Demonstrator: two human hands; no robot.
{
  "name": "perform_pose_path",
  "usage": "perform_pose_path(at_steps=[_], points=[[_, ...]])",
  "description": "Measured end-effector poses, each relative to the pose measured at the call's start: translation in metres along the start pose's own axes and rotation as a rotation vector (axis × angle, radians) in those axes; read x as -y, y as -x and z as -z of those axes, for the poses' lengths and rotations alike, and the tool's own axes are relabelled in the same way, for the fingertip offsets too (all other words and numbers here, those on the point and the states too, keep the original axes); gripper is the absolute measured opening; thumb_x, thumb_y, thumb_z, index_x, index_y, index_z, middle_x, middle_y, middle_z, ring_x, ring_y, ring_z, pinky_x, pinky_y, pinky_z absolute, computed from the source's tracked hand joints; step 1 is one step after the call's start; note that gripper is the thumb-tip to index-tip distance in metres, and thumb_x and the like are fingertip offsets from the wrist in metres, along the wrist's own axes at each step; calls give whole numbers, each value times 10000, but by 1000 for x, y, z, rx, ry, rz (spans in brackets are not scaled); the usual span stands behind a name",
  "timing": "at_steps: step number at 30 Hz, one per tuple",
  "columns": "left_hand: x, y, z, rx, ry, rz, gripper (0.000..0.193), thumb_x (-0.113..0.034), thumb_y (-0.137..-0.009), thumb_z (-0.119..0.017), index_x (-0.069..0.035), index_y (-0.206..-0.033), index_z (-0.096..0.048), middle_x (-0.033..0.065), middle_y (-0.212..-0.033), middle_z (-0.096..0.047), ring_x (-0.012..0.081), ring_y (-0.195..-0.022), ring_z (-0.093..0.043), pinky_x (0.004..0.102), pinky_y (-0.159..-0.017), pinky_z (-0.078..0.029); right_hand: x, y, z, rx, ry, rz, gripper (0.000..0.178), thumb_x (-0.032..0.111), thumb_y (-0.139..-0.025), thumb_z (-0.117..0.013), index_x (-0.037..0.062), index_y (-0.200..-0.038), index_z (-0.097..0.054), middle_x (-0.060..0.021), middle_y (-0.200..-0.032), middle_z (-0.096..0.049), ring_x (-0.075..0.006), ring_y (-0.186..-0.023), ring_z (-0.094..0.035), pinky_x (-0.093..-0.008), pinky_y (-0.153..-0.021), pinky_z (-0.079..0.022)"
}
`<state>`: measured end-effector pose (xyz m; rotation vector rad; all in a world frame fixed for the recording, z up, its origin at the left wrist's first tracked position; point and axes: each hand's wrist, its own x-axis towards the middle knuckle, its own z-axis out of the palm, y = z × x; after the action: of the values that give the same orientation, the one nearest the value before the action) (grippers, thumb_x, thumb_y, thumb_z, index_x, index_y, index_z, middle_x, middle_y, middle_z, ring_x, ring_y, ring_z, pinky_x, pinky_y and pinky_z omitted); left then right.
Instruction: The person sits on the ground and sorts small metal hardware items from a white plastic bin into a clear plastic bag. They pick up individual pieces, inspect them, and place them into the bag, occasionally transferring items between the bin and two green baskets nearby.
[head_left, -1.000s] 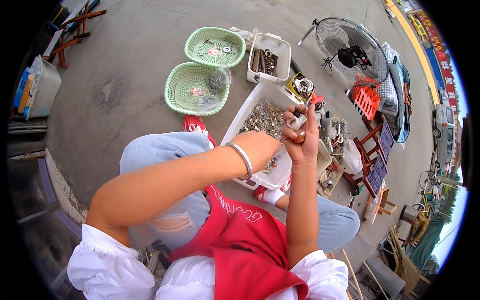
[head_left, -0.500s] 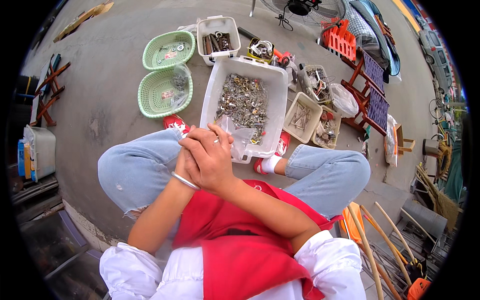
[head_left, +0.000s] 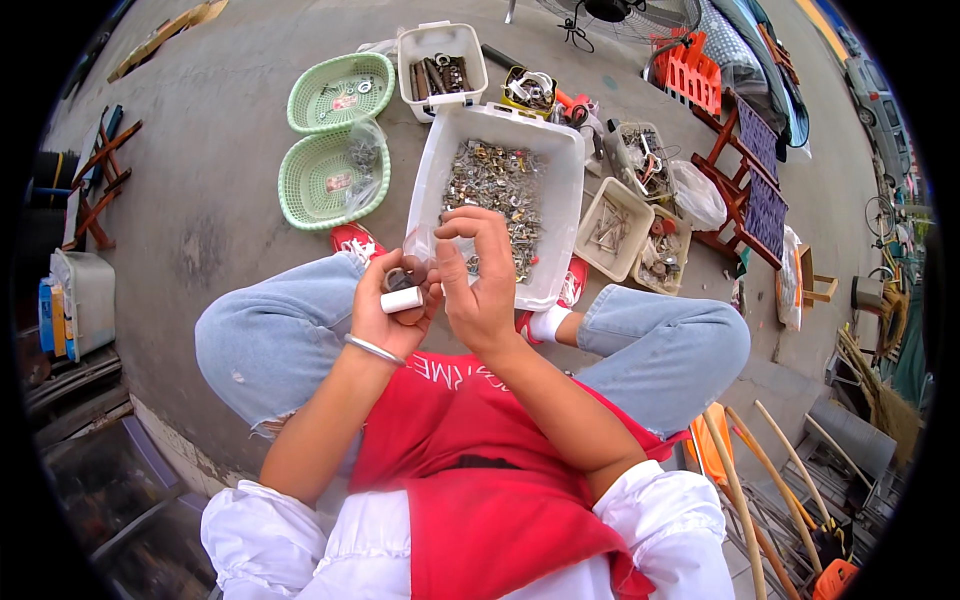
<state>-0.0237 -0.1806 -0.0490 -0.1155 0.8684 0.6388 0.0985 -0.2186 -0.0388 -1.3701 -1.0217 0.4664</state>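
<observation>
White cylinder [head_left: 402,300], smooth, in left hand [head_left: 372,318], thin clear plastic bag [head_left: 419,243]

White cylinder [head_left: 402,300] looks like smooth plastic. Big tub [head_left: 564,200] is plastic too, metal bits [head_left: 495,195] inside kinda shiny. Bangle [head_left: 374,349] looks like polished metal, red apron [head_left: 500,530] just matt cloth.

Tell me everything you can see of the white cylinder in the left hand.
The white cylinder is a short, plain piece with a smooth surface, plastic by its look. It lies on its side in the cupped left hand, nearly level in the picture, its right end slightly higher. Dark round pieces sit just above it and a brown piece shows just below, both seeming to touch it. Whether it is hollow cannot be told.
</observation>
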Motion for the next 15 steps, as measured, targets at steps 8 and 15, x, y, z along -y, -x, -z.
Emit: perform_pose_path(at_steps=[8, 15], points=[[2, -6, -16, -56, -20, 59, 225, -259, -849, -580, -66, -740, -546, 117, -804, -570, 205, -705, -570, 282, -553, -456, -249, 8, 134, 771, 1285, -231, 124, 162, -778, -606, 93, -788, -708, -94, -837, -656, -241, -877, -623, -431, -891, -413], [3, -15, -17, -50, -63, 40, 245, -277, -853, -576, -51, -758, -561, 121, -780, -570, 216, -712, -570, 299, -545, -452, -295, 42, 119, 921, 1534, 37, 146, 148, -776, -581, 141, -763, -727, -74, -914, -651, -224, -1032, -561, -484, -1004, -281]])
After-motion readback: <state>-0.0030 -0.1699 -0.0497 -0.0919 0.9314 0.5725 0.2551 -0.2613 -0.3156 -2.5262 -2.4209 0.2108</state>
